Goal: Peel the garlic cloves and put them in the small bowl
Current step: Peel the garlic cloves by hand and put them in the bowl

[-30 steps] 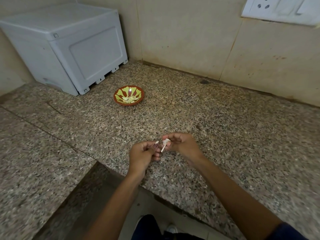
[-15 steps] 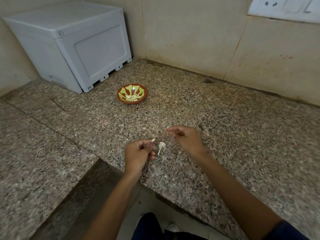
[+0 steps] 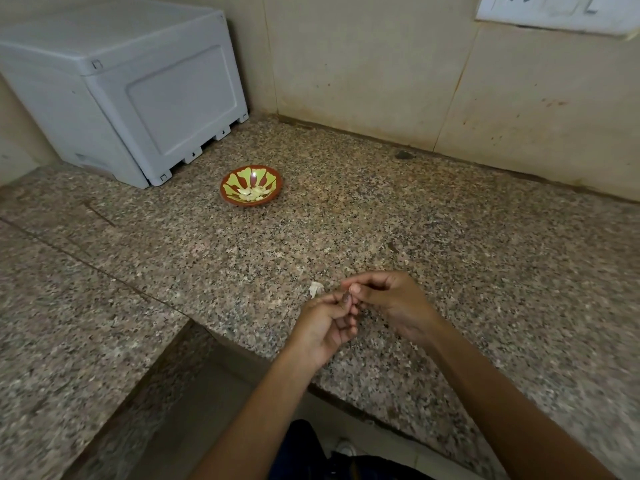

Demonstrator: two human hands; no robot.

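Observation:
A small red bowl with a yellow-green pattern [image 3: 228, 199] stands at the back of the granite counter, with several peeled garlic cloves [image 3: 254, 193] inside it. Near the counter's front edge my left hand [image 3: 323, 329] and my right hand [image 3: 393, 303] meet fingertip to fingertip. Both pinch a garlic clove that the fingers hide almost entirely. A white scrap of garlic peel [image 3: 315, 289] lies on the counter just left of the fingertips.
A grey plastic box [image 3: 121, 91] stands in the back left corner against the wall. A white socket panel [image 3: 554, 12] is on the wall at top right. The counter [image 3: 485, 254] steps inward below my left hand, with the floor visible beneath.
My right hand pulled a strip of peel away from the clove and came back to my left hand. The peel now lies on the counter.

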